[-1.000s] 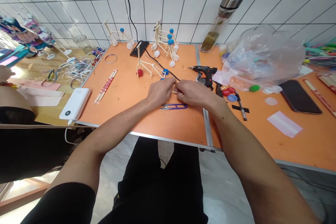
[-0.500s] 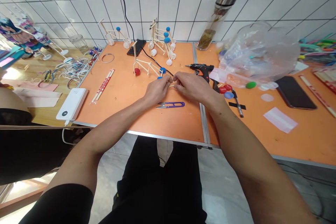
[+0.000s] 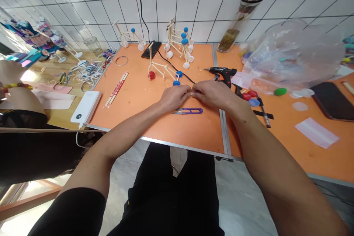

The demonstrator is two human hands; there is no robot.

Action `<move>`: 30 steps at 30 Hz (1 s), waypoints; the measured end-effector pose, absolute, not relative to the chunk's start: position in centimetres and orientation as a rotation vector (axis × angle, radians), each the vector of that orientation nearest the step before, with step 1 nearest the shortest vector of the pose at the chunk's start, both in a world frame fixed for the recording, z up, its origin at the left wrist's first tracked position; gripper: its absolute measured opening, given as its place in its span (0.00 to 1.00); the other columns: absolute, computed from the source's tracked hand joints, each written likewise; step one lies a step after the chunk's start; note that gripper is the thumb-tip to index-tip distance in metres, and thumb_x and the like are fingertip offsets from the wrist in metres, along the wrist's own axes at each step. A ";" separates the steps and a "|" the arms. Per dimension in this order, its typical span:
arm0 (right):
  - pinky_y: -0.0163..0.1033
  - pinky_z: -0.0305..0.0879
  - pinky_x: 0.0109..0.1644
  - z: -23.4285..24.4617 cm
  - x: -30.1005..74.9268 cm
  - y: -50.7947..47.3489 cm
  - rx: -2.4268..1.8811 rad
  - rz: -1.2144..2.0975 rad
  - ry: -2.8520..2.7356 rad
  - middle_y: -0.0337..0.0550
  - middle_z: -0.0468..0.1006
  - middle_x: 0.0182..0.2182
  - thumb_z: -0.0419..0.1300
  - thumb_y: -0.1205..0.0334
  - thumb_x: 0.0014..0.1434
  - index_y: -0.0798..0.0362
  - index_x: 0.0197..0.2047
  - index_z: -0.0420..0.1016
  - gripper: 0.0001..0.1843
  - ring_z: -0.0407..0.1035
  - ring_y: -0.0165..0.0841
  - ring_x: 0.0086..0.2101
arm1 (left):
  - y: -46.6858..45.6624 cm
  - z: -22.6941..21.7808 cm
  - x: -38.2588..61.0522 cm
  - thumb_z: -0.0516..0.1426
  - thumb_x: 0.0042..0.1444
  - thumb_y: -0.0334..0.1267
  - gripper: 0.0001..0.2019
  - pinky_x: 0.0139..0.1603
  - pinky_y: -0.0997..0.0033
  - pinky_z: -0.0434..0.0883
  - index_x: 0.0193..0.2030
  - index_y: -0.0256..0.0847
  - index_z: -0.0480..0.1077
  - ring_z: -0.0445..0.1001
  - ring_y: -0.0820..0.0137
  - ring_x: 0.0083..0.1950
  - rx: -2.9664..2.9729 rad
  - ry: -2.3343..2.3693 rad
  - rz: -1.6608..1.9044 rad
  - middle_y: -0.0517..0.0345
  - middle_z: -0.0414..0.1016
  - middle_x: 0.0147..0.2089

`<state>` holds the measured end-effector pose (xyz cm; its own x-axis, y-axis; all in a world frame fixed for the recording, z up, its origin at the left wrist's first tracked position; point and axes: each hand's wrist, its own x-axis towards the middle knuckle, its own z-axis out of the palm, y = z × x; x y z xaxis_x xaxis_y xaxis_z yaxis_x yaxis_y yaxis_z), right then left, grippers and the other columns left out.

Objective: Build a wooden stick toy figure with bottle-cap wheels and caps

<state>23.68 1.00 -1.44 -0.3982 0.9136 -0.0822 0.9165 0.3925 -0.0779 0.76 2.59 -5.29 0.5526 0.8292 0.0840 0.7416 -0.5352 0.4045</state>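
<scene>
My left hand (image 3: 174, 97) and my right hand (image 3: 210, 91) meet over the orange table, fingertips pinched together. Between them shows a short, pale wooden stick (image 3: 191, 93), its ends hidden by the fingers. Purple thread snips (image 3: 190, 111) lie just below my left hand. Behind the hands stands a small stick model (image 3: 163, 69) with red and blue bottle caps as wheels. A black glue gun (image 3: 225, 73) rests on its side beyond my right hand.
More stick models (image 3: 177, 40) stand by the tiled wall near a phone (image 3: 151, 49). Wrapped chopsticks (image 3: 117, 88) and a white power bank (image 3: 86, 107) lie left. A glass tea bottle (image 3: 235, 22), plastic bag (image 3: 301, 55) and loose caps are right. Another person's hand (image 3: 11, 73) is far left.
The view has shifted, so the table's things sit further right in the picture. My hands stay together around the stick. At far left, the other person's hand and beaded wrist have come into view.
</scene>
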 end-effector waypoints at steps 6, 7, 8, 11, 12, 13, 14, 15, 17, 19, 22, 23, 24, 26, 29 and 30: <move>0.46 0.57 0.44 -1.3 23.8 1.2 1.654 -0.199 2.571 0.57 0.95 0.57 0.58 0.52 0.90 0.50 0.55 0.90 0.19 0.86 0.52 0.56 | 2.5 -5.1 0.8 0.59 0.91 0.43 0.14 0.51 0.56 0.72 0.63 0.45 0.88 0.90 0.50 0.66 2.523 1.285 0.326 0.49 0.96 0.63; 0.46 0.58 0.44 -1.2 23.8 1.2 1.649 -0.206 2.567 0.57 0.95 0.57 0.58 0.53 0.89 0.50 0.55 0.90 0.18 0.86 0.52 0.56 | 2.5 -4.9 0.9 0.59 0.91 0.43 0.14 0.50 0.55 0.71 0.61 0.44 0.88 0.90 0.50 0.65 2.535 1.289 0.310 0.49 0.96 0.62; 0.46 0.58 0.44 -1.1 23.8 1.2 1.640 -0.214 2.560 0.57 0.95 0.57 0.58 0.54 0.89 0.49 0.56 0.90 0.18 0.86 0.52 0.56 | 2.4 -4.8 0.9 0.59 0.91 0.44 0.15 0.49 0.55 0.70 0.61 0.44 0.88 0.90 0.50 0.65 2.546 1.295 0.291 0.48 0.96 0.62; 0.47 0.58 0.43 -1.2 23.8 1.3 1.615 -0.226 2.526 0.57 0.95 0.57 0.57 0.52 0.89 0.50 0.57 0.91 0.20 0.87 0.52 0.55 | 2.1 -4.2 1.0 0.58 0.92 0.46 0.17 0.46 0.54 0.67 0.62 0.43 0.87 0.90 0.48 0.65 2.576 1.314 0.229 0.46 0.96 0.63; 0.47 0.58 0.43 -1.2 23.8 1.3 1.610 -0.227 2.518 0.57 0.95 0.57 0.57 0.51 0.90 0.50 0.57 0.91 0.21 0.87 0.52 0.55 | 2.0 -4.1 1.0 0.57 0.92 0.47 0.17 0.46 0.54 0.67 0.62 0.43 0.87 0.90 0.48 0.64 2.581 1.320 0.208 0.45 0.95 0.63; 0.47 0.59 0.43 -1.3 23.9 1.4 1.606 -0.227 2.513 0.57 0.95 0.57 0.56 0.50 0.90 0.50 0.57 0.91 0.22 0.87 0.52 0.55 | 2.0 -4.0 1.0 0.57 0.93 0.47 0.17 0.46 0.53 0.67 0.63 0.43 0.87 0.91 0.47 0.64 2.584 1.326 0.190 0.45 0.95 0.62; 0.46 0.59 0.43 -1.5 24.0 1.5 1.602 -0.228 2.512 0.57 0.95 0.57 0.56 0.49 0.90 0.49 0.57 0.91 0.22 0.87 0.52 0.55 | 1.9 -3.9 1.1 0.57 0.93 0.47 0.17 0.46 0.53 0.67 0.63 0.43 0.87 0.91 0.47 0.64 2.583 1.335 0.177 0.44 0.95 0.62; 0.46 0.59 0.44 -1.6 24.1 1.5 1.598 -0.231 2.513 0.57 0.95 0.56 0.56 0.49 0.90 0.49 0.57 0.91 0.22 0.87 0.52 0.55 | 1.9 -3.9 1.1 0.57 0.92 0.48 0.17 0.47 0.53 0.68 0.63 0.43 0.87 0.91 0.47 0.63 2.581 1.345 0.169 0.44 0.95 0.60; 0.46 0.60 0.44 -1.8 24.4 1.8 1.589 -0.251 2.517 0.57 0.95 0.56 0.57 0.50 0.90 0.49 0.57 0.91 0.21 0.87 0.52 0.54 | 2.0 -3.9 1.0 0.58 0.92 0.49 0.17 0.48 0.53 0.69 0.63 0.44 0.87 0.91 0.46 0.63 2.577 1.363 0.167 0.43 0.94 0.58; 0.46 0.61 0.45 -2.0 24.7 2.0 1.588 -0.280 2.524 0.56 0.95 0.55 0.58 0.53 0.89 0.49 0.57 0.91 0.19 0.87 0.52 0.54 | 2.1 -3.9 1.0 0.59 0.91 0.51 0.18 0.48 0.54 0.69 0.61 0.44 0.88 0.91 0.45 0.62 2.580 1.364 0.169 0.42 0.94 0.56; 0.46 0.62 0.46 -2.1 25.2 2.2 1.574 -0.332 2.546 0.55 0.96 0.56 0.59 0.54 0.88 0.48 0.57 0.91 0.17 0.87 0.51 0.54 | 2.2 -3.8 0.9 0.60 0.90 0.52 0.19 0.48 0.55 0.70 0.59 0.43 0.90 0.91 0.46 0.60 2.587 1.357 0.155 0.42 0.94 0.56; 0.46 0.63 0.46 -2.0 25.3 2.2 1.560 -0.350 2.552 0.54 0.96 0.55 0.59 0.54 0.87 0.48 0.57 0.91 0.17 0.86 0.51 0.53 | 2.2 -3.7 0.9 0.60 0.91 0.53 0.20 0.48 0.55 0.70 0.58 0.43 0.90 0.91 0.46 0.60 2.587 1.362 0.148 0.41 0.94 0.56; 0.46 0.63 0.47 -1.8 25.4 2.2 1.548 -0.363 2.551 0.54 0.96 0.55 0.59 0.54 0.87 0.48 0.57 0.91 0.17 0.86 0.50 0.52 | 2.2 -3.6 0.8 0.59 0.91 0.53 0.21 0.48 0.55 0.69 0.57 0.43 0.91 0.91 0.46 0.60 2.587 1.372 0.145 0.40 0.94 0.56; 0.47 0.63 0.47 -1.5 25.4 2.0 1.555 -0.363 2.529 0.54 0.95 0.54 0.59 0.55 0.87 0.48 0.56 0.91 0.17 0.86 0.50 0.51 | 2.2 -3.4 0.8 0.58 0.91 0.54 0.23 0.48 0.54 0.69 0.55 0.43 0.91 0.91 0.45 0.59 2.584 1.400 0.150 0.40 0.94 0.55; 0.47 0.61 0.46 -0.9 25.3 1.7 1.611 -0.345 2.477 0.54 0.95 0.51 0.61 0.55 0.86 0.48 0.54 0.91 0.16 0.85 0.49 0.49 | 2.2 -3.5 0.7 0.58 0.90 0.54 0.24 0.47 0.53 0.68 0.50 0.44 0.92 0.91 0.45 0.56 2.590 1.408 0.187 0.41 0.94 0.50; 0.47 0.61 0.45 -0.7 25.2 1.7 1.623 -0.349 2.468 0.54 0.95 0.50 0.62 0.55 0.86 0.48 0.53 0.91 0.15 0.84 0.49 0.48 | 2.2 -3.6 0.7 0.58 0.90 0.53 0.24 0.46 0.53 0.68 0.49 0.45 0.92 0.91 0.45 0.55 2.594 1.397 0.197 0.41 0.93 0.49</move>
